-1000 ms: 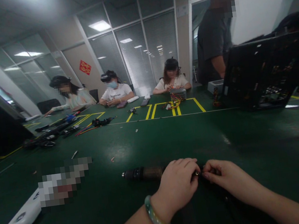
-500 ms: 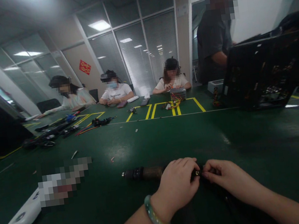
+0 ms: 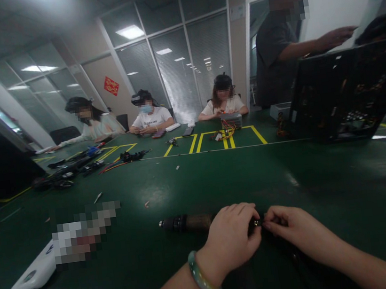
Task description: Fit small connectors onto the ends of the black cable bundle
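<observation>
A dark electric screwdriver (image 3: 196, 222) lies on the green table, its metal tip pointing left. My left hand (image 3: 233, 229), with a green bangle (image 3: 203, 276) at the wrist, is wrapped over its right part. A small brassy metal piece (image 3: 257, 223) shows between the fingertips of this hand. Close beside it, my right hand (image 3: 289, 226) is pinched at the tool's right end, on something dark and too small to name. A dark cable seems to run below the right hand, blurred into the shade.
On the left lies a white power strip (image 3: 35, 274). Cable bundles (image 3: 71, 170) are farther back. A black computer case (image 3: 342, 91) stands at the right. Three people sit across the green table (image 3: 170, 185), and a standing person (image 3: 275, 53) is behind the case.
The standing person's arm has stretched out to the right over the case. The view has shifted slightly. Both my hands keep nearly the same pose at the tool.
</observation>
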`<state>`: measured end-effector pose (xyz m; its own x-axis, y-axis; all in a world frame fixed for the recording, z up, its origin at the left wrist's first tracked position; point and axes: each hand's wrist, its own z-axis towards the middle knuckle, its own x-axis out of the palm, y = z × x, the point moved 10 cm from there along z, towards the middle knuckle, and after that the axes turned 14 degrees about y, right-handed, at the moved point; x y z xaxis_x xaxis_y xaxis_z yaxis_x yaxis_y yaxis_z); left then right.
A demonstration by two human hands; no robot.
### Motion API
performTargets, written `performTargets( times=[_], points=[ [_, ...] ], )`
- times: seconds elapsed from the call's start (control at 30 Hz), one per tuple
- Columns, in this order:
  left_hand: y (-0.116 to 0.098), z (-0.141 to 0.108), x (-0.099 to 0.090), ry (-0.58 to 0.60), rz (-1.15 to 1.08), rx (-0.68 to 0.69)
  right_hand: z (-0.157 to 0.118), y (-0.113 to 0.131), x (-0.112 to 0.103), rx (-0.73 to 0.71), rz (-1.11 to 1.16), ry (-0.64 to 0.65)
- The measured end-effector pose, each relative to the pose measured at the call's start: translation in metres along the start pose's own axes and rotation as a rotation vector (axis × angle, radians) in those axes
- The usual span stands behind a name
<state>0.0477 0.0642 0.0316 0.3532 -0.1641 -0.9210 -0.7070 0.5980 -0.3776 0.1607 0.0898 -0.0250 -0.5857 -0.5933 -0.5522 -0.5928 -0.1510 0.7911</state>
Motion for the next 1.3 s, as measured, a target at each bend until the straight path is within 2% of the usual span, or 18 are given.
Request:
performTargets(
  times=[0.4, 0.87, 1.07, 1.3],
  points=[
    [-0.0023, 0.0010, 0.0014, 0.001, -0.014, 0.032, 0.0028, -0.0028, 0.0000, -0.008, -0.002, -0.010],
    [0.0037, 0.0013, 0.0050, 0.021, 0.015, -0.009, 0.0012, -0.0007, 0.0002, -0.009, -0.006, -0.004],
    [0.0014, 0.0024, 0.0048, 0.017, 0.002, 0.023, 0.0011, -0.0021, 0.0008, 0.000, 0.013, 0.002],
    [0.0009, 0.0012, 0.0019, 0.008, 0.000, -0.007, 0.0012, -0.0015, 0.0002, 0.000, -0.006, 0.000]
  ],
)
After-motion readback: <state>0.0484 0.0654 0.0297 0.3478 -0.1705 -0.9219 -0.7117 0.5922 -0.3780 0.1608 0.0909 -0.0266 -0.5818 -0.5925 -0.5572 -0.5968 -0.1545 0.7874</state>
